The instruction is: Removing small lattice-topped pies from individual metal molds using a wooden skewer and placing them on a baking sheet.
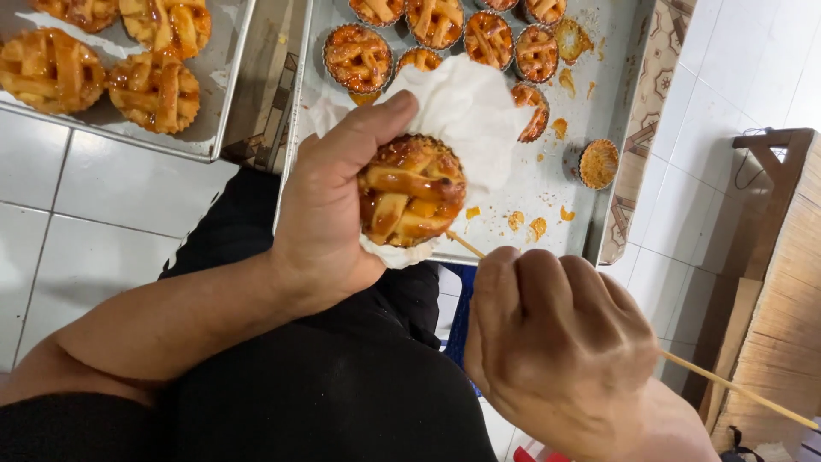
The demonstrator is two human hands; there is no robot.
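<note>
**Tart in one hand, stick in the other**

Your right hand (560, 342) is nearest, fingers curled tight around a thin wooden stick (735, 389) whose tip points at the tart (412, 190). Your left hand (333, 205) cups that lattice tart in a white paper towel (466, 111), thumb pressed over the top. Beyond lies a metal tray (547, 184) with more tarts (436, 21) and crumbs.

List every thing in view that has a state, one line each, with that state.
left hand: closed around the lattice tart through a white paper towel
lattice tart: held up, tilted, glazed
white paper towel: crumpled under the tart
right hand: fisted on a thin wooden skewer
thin wooden skewer: tip at the tart's lower edge
right tray: crumb-strewn, tarts along its far end
left tray: holding unmoulded tarts
</note>
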